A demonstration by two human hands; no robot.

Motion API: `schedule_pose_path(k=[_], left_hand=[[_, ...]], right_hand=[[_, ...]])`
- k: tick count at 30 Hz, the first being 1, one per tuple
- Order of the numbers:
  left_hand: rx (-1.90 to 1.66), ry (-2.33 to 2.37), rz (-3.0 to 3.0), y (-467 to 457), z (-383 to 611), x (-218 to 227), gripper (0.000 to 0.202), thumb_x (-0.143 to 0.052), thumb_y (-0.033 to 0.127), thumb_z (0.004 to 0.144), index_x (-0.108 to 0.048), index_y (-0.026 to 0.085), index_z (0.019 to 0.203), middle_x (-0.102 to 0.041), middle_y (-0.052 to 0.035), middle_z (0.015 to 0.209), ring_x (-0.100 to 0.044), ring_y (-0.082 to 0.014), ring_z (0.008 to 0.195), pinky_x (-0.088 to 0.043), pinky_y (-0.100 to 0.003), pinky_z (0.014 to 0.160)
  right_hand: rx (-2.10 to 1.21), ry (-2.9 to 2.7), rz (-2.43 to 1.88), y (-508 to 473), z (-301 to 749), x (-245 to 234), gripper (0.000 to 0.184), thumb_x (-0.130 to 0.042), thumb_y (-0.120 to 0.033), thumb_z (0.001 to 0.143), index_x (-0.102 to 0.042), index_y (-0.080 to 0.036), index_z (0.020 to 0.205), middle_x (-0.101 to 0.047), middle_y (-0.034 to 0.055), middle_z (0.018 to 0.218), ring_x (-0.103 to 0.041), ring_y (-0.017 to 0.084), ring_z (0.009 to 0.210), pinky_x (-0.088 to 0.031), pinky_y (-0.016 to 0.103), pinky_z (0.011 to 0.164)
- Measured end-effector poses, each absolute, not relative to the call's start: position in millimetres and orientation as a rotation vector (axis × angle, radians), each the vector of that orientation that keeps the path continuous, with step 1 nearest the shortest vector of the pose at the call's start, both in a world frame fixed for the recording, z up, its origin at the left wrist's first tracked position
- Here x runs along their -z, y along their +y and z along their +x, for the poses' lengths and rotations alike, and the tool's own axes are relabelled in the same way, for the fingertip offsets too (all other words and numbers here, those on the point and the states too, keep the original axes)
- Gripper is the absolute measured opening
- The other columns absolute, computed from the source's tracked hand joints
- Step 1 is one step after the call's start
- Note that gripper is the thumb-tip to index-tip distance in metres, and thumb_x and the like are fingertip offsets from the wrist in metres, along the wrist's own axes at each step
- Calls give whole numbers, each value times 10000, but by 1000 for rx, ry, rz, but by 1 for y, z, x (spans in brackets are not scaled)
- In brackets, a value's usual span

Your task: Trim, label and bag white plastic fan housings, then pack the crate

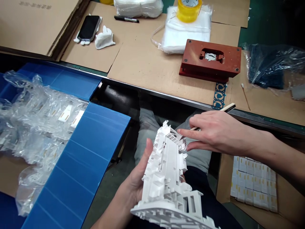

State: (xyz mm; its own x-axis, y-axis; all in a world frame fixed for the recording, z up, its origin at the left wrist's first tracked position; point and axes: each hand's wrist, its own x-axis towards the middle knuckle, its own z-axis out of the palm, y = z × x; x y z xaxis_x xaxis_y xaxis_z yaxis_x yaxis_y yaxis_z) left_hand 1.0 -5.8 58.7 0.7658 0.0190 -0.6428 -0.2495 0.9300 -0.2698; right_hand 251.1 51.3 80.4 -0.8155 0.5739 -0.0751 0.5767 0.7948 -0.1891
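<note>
**2 hands on a white plastic part**

The left hand [139,181] holds a big white plastic part [170,178] from below, with its fingers wrapped around the left side. The part is in the air over the person's lap, below the counter [147,66] edge. The right hand [214,133] touches the top end of the part. Its fingers are pinched on a thin wooden stick [227,108], and the pointing finger lies flat toward the part.

Left of the hands, a blue box [78,165] with a flap open holds clear plastic bags [35,117]. There is open room between the box and the part. On the counter sits a red block [211,60], near the edge. A box of small white pieces [254,183] sits under the right arm.
</note>
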Motion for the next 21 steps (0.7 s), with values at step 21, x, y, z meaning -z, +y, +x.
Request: schedule_pose_path(k=[21], left_hand=[[-402,576,-301,-11,5,-34,668,-688,619,811,-671,76,1199,-759,-112,974,-710,-252,890,-504,-385,929]], right_hand=[[1771,2233,2085,26,231,-38,216,-624,-333,923,-740,-165,854,-650,-2,722,-543,113,659,-389,241,601]])
